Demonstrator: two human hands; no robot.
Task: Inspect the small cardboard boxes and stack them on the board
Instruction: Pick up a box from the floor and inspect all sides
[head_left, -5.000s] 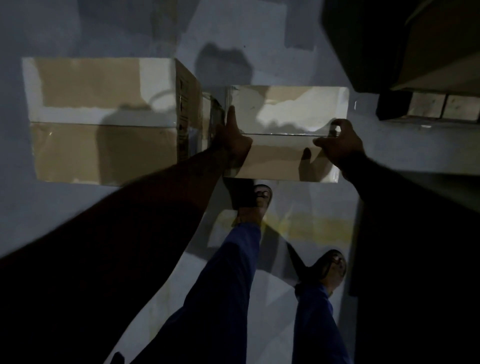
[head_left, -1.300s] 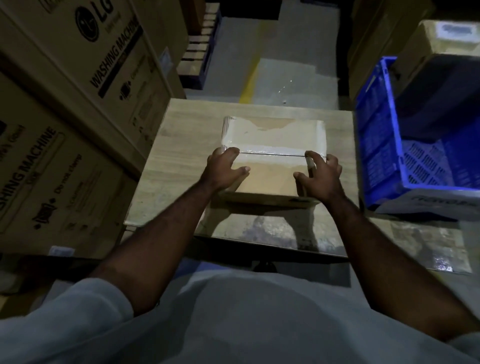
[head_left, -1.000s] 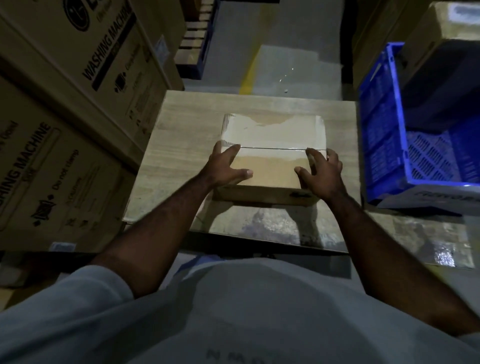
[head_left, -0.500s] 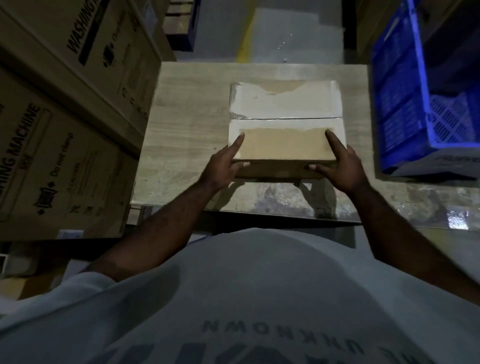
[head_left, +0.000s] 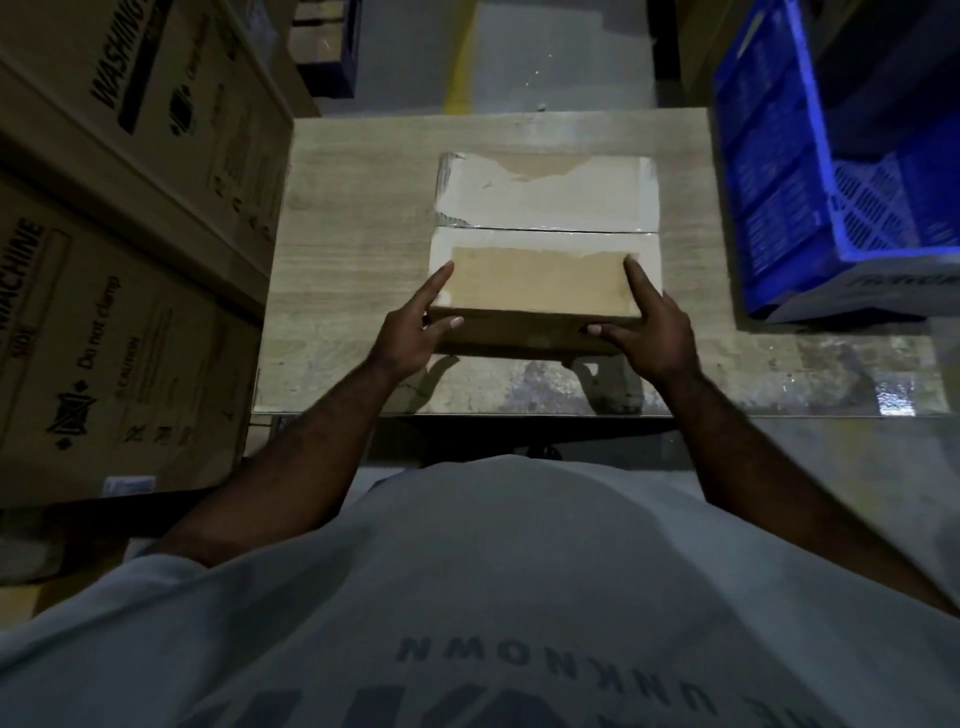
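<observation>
1. A second ago both hands lay further forward on the lid of the small cardboard box (head_left: 540, 208). They have since slid back to its near corners, and the box now lies flat on the board (head_left: 353, 260).
2. The left hand (head_left: 405, 338) grips the near left corner, index finger straight along the lid and thumb pressed to the near side.
3. The right hand (head_left: 657, 338) mirrors it on the near right corner.
4. The box reaches forward from between the hands. It is a low brown rectangle, its lid glossy with pale tape that is torn ragged at the far flap, and a straight seam crosses the middle.
5. Under the hands, the board is pale wood grain, shiny and scuffed along its near edge.
6. Right of the right hand stands a blue plastic crate (head_left: 769, 182) with lattice walls.
7. Left of the left hand, large printed cartons (head_left: 130, 312) are stacked, marked as washing machines.
</observation>
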